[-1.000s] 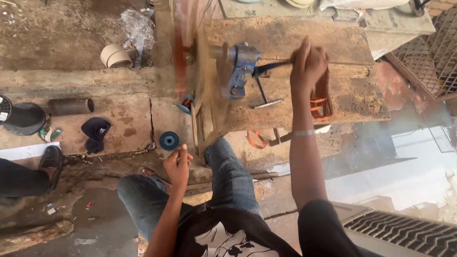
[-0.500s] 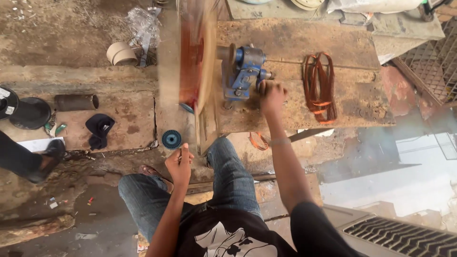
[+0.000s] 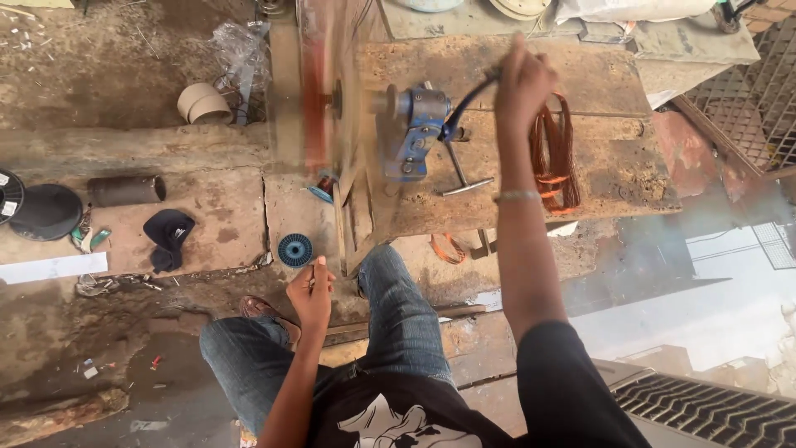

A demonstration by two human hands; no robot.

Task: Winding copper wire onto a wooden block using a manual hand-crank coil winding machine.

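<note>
The right hand [image 3: 524, 79], which half a second ago sat low beside the blue metal hand-cranked winder [image 3: 414, 133], now grips its black crank handle [image 3: 466, 101] at the top of the swing, so the blurred wheel [image 3: 319, 91] left of the winder turns. The left hand [image 3: 311, 290] pinches something thin near the knee, below the winder. Coiled copper wire [image 3: 557, 149] lies right of it on the worn wooden bench [image 3: 613, 174], above a dusty concrete floor [image 3: 124, 66].

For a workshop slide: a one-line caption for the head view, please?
Right hand cranks a blue winder on a wooden bench; left hand pinched near knee.
</note>
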